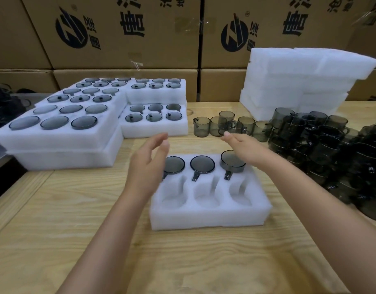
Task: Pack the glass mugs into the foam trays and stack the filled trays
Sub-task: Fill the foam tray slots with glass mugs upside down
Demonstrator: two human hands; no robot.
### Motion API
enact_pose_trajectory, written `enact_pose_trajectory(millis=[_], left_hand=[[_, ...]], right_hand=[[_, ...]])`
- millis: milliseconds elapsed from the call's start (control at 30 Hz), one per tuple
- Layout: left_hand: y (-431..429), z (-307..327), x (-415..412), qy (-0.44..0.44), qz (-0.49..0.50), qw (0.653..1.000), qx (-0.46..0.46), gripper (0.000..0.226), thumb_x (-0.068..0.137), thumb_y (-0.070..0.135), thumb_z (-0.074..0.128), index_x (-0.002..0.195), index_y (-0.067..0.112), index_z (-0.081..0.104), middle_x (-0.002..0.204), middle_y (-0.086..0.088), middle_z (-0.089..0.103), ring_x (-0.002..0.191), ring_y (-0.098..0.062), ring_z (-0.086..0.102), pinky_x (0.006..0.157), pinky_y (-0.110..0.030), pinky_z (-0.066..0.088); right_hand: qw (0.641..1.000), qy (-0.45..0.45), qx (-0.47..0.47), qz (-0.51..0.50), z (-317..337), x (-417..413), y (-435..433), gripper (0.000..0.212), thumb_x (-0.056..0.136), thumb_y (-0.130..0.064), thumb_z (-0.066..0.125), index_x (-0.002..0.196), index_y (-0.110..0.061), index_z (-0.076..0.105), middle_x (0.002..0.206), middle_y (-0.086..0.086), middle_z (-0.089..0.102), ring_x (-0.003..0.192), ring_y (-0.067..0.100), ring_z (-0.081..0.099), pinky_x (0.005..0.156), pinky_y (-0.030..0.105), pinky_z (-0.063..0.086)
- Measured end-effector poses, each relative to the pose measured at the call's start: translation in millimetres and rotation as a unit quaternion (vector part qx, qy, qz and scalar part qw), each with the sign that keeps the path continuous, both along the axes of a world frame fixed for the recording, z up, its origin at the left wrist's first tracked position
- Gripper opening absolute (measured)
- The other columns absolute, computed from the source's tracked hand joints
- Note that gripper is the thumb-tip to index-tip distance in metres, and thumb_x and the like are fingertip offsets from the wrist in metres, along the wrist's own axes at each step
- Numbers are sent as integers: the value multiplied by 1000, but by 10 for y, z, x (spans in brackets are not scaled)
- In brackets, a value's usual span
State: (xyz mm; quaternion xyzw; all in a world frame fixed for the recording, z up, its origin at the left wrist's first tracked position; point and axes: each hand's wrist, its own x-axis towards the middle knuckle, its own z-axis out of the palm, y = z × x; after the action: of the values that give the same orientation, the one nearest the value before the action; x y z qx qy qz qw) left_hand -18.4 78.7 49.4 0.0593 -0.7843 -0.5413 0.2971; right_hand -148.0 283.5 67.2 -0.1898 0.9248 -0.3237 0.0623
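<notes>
My right hand (242,148) reaches out flat-fingered and empty toward the loose glass mugs (223,125) standing just beyond it on the wooden table (76,219). My left hand (147,164) hovers relaxed, holding nothing, over the foam tray (206,218). Its far row holds three mugs and the near pockets are bare. The rightmost mug (232,162) sits proud of its pocket, and I reckon stacking on it could crack it. A careless sweep could topple the crowded loose ones. The glass is smoky grey and see-through.

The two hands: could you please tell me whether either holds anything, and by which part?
Nothing is held: the left hand and right hand both hover open above the foam tray.
</notes>
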Motion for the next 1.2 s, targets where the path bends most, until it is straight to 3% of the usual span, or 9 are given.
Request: enact_pose_trajectory(millis=[100, 233, 500, 600, 733, 833, 933, 1033, 1200], left_hand=[[401, 176, -90, -117, -105, 974, -166, 66, 89, 60, 37, 143, 22, 41, 146, 10, 43, 127, -3, 43, 104, -18, 30], [865, 171, -249, -228, -185, 862, -414, 84, 91, 68, 21, 152, 11, 10, 161, -3, 10, 146, -10, 7, 119, -42, -1], [1036, -50, -301, -281, -123, 805, -507, 105, 79, 82, 13, 150, 9, -11, 160, -2, -11, 145, -10, -17, 114, -50, -19], [1032, -27, -309, -279, -122, 801, -515, 106, 78, 83, 13, 150, 9, -11, 161, -2, -10, 145, -10, -16, 113, -52, -20], [868, 32, -264, -230, -95, 815, -524, 90, 87, 73, 17, 153, 12, 5, 161, 0, 5, 147, -9, -6, 113, -48, -20], [451, 57, -189, -135, 11, 902, -411, 61, 94, 56, 38, 144, 21, 36, 153, 4, 34, 143, -11, 22, 118, -45, -3], [11, 10, -80, -54, 82, 992, -84, 31, 95, 34, 52, 122, 21, 60, 125, 4, 62, 122, -13, 52, 100, -25, 37], [-169, -164, -21, -13, 95, 976, 197, 19, 98, 23, 48, 110, 19, 61, 107, 3, 67, 110, -15, 59, 92, -26, 42], [-153, -403, -44, -4, 133, 954, 268, 21, 98, 19, 45, 110, 13, 61, 95, -1, 69, 100, -17, 62, 77, -26, 44]], right_hand=[[996, -39, -81, -13, -109, -3, 79, 45, 100, -43, 31, 125, -19, 59, 141, -1, 48, 129, 17, 42, 98, 27, 28], [998, -34, -59, 8, -209, 26, 35, 40, 102, -36, 30, 124, -16, 58, 130, 6, 56, 122, 19, 48, 91, 22, 33], [970, 63, 234, -14, -219, 61, 15, 49, 101, -44, 12, 148, -31, 18, 159, 4, 0, 145, 25, -8, 117, 45, -1], [975, 77, 211, -12, -235, 81, 13, 48, 101, -42, 13, 146, -29, 24, 158, 4, 13, 146, 25, -1, 116, 43, 3], [982, 106, 151, -46, -269, 122, 14, 44, 100, -42, 24, 129, -19, 47, 134, 10, 51, 126, 29, 40, 99, 39, 33], [979, 163, 57, -107, -250, 207, 60, 43, 100, -41, 30, 113, -12, 58, 114, 11, 60, 105, 30, 53, 77, 35, 38], [949, 241, -38, -202, -232, 305, 241, 32, 99, -29, 38, 107, -11, 62, 112, 9, 60, 97, 30, 55, 70, 33, 37], [929, 236, 9, -285, -299, 396, 469, 30, 97, -24, 41, 116, -8, 56, 122, 15, 52, 99, 36, 54, 70, 36, 37], [938, 161, 138, -274, -404, 446, 560, 36, 97, -23, 41, 125, -1, 49, 125, 22, 47, 108, 41, 50, 79, 41, 42]])
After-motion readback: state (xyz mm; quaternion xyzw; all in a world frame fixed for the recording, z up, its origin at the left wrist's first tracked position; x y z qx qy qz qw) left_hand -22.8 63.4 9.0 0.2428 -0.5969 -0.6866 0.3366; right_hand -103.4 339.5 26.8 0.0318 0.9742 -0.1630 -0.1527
